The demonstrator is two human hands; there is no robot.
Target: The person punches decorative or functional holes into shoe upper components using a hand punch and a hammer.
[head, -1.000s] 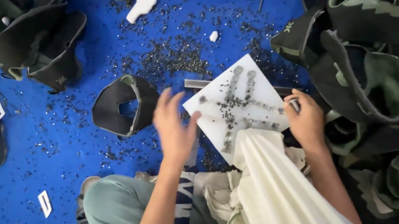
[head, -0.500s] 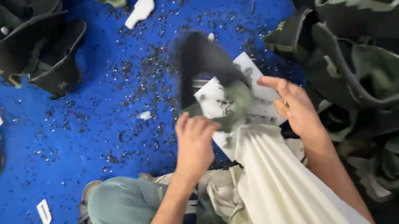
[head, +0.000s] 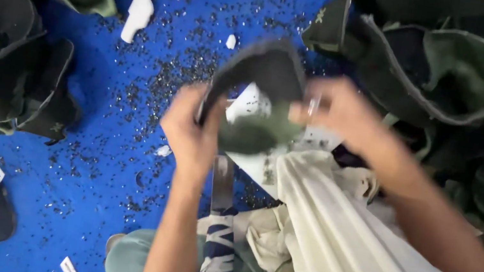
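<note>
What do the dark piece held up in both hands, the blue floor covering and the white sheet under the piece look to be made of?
Dark piece: soft fabric, black outside, olive lining, likely a shoe upper; it bends limply between the left hand and right hand. Blue floor covering: matte, possibly plastic sheeting or mat; unclear. White sheet: flat and thin, looks like paper or card.

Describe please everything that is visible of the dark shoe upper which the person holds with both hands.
The dark shoe upper is a curved piece, black outside with an olive green lining, and looks like soft fabric or felt. It has no sole attached that can be seen. It is lifted above the blue floor and a white sheet, opening turned partly toward the camera. The left hand grips its left edge, and the right hand holds its right side. It is motion-blurred, so fine details cannot be told.
</note>
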